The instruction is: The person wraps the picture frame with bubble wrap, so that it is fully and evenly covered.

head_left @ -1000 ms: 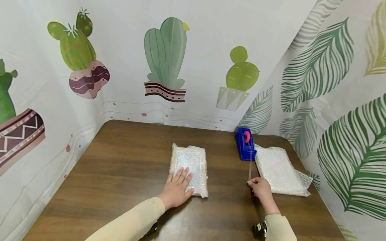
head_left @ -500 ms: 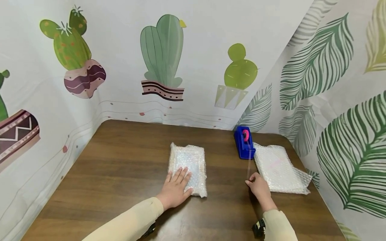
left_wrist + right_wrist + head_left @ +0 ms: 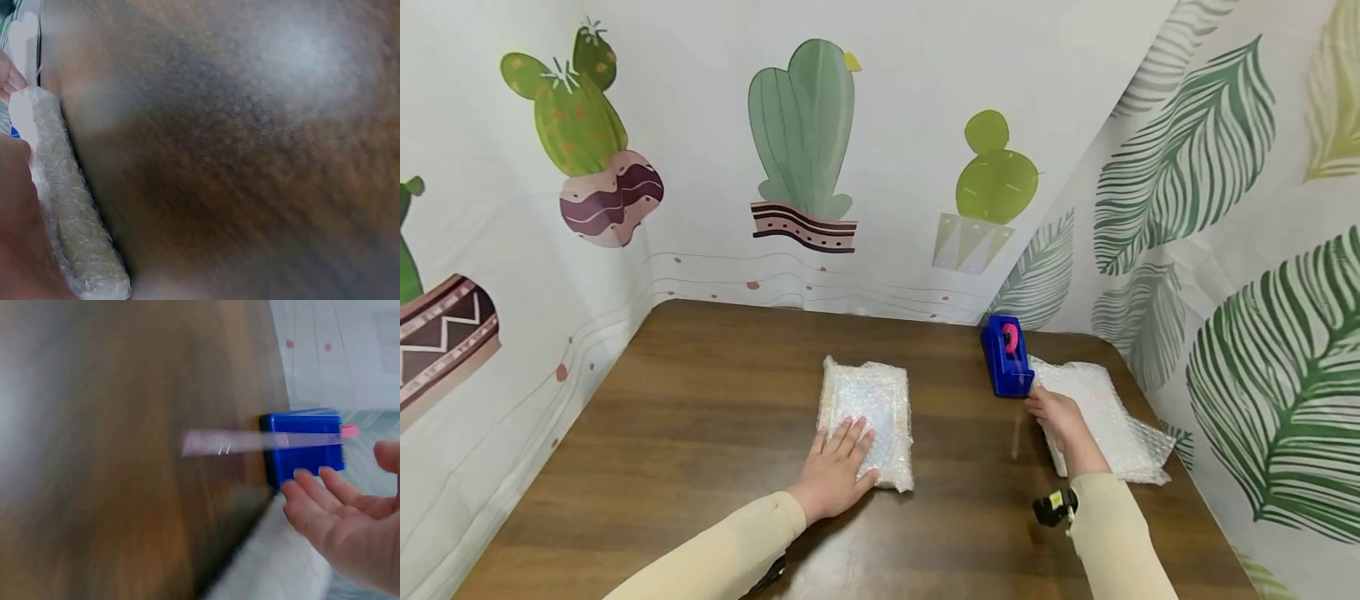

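My left hand (image 3: pixel 837 473) lies flat, fingers spread, on a bubble-wrapped flat package (image 3: pixel 883 396) in the middle of the table. The left wrist view shows that package's wrapped side (image 3: pixel 78 212) beside the hand. At the right, a blue tape dispenser (image 3: pixel 1006 379) carries a pink-cored roll. A strip of clear tape (image 3: pixel 228 442) sticks out from its front, with a loose end over the table. Just beside the dispenser's front is my right hand (image 3: pixel 350 525), its fingers loosely extended and thumb apart, holding nothing; the tape strip runs past the fingertips.
A second bubble-wrapped package (image 3: pixel 1097 387) lies right of the dispenser, partly behind my right hand and wrist, with a flap of wrap sticking out at its right. Printed cloth (image 3: pixel 910 125) with cacti and leaves borders the brown wooden table (image 3: pixel 722 400) at the back and sides.
My right hand has let go of the tape's end and moved away from me to beside the dispenser's front. The pulled-out strip stays hanging there. My left hand keeps its place on the package.
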`<act>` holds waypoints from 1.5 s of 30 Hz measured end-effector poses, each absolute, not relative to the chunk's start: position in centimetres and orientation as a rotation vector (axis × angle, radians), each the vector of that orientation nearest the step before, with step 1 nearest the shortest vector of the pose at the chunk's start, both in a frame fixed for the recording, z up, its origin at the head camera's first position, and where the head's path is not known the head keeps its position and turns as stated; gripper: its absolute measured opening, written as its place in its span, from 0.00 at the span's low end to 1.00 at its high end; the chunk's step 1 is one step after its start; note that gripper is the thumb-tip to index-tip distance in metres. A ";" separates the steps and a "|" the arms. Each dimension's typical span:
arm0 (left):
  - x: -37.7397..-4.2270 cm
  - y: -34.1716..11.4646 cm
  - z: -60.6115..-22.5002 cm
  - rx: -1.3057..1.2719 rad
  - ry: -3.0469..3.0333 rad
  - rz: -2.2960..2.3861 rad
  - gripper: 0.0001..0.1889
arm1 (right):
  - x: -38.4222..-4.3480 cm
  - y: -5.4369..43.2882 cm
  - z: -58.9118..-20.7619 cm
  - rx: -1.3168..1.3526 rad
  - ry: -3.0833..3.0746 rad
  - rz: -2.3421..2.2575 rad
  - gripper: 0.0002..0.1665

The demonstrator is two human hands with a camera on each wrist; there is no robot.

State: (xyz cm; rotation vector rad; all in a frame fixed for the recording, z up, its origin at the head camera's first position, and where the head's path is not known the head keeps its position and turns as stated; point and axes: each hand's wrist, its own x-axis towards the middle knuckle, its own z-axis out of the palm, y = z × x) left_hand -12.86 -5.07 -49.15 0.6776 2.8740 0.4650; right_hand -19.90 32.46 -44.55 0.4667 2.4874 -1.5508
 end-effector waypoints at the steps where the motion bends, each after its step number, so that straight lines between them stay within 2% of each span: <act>1: -12.9 -5.1 -49.1 0.676 2.870 0.469 0.34 | -20.7 32.6 -44.8 0.496 2.357 -1.649 0.42; 3: -12.9 -5.1 -49.2 0.678 2.867 0.467 0.33 | -22.0 32.9 -45.2 0.552 2.145 -1.784 0.47; 6: -13.0 -5.1 -49.4 0.676 2.867 0.457 0.33 | -23.2 32.7 -46.0 0.629 2.018 -1.887 0.45; 11: -12.9 -5.0 -49.5 0.669 2.874 0.446 0.34 | -24.0 32.1 -46.2 0.701 1.900 -1.970 0.30; 18: -12.6 -5.0 -49.2 0.671 2.869 0.437 0.34 | -24.1 32.2 -46.0 0.742 1.618 -2.081 0.24; 27: -12.6 -5.1 -49.7 0.704 2.900 0.458 0.33 | -22.5 31.1 -47.8 0.712 1.750 -2.192 0.30; 32: -12.6 -5.3 -49.4 0.703 2.916 0.483 0.33 | -22.2 30.6 -48.4 0.724 1.799 -2.291 0.16; 37: -12.5 -5.3 -49.2 0.696 2.895 0.481 0.33 | -22.1 29.9 -49.2 0.818 1.908 -2.393 0.23; 45: -12.5 -5.2 -49.6 0.724 2.926 0.473 0.33 | -21.6 29.1 -49.6 0.870 1.956 -2.440 0.23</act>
